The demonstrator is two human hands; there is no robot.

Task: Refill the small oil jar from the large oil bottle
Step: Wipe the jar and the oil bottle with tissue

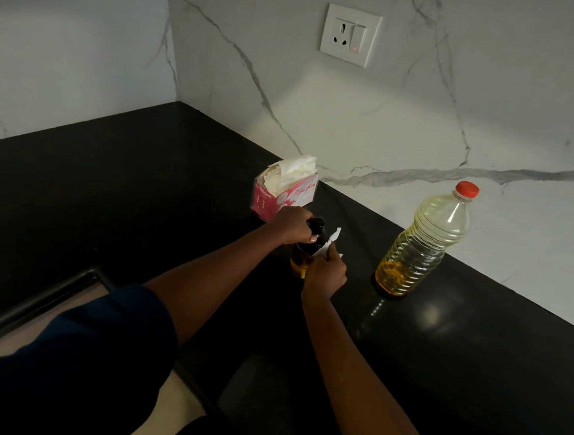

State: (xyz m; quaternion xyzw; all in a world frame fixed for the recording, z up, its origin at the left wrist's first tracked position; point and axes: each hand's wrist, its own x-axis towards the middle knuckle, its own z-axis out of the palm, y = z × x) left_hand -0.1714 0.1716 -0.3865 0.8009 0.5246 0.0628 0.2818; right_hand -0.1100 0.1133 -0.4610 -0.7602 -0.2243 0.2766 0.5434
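The small oil jar (301, 261) stands on the black counter (143, 189), dark-topped with golden oil showing low in it. My left hand (293, 225) is closed around its black top. My right hand (324, 277) holds a piece of white tissue (332, 241) against the jar's right side and hides much of the jar. The large oil bottle (424, 242) stands upright to the right near the wall. Its red cap (467, 189) is on, and yellow oil fills most of it.
A pink tissue box (282, 191) with white tissues sticking out sits just behind the jar, against the marble wall. A wall socket (351, 34) is above. The counter's front edge (49, 296) runs at lower left.
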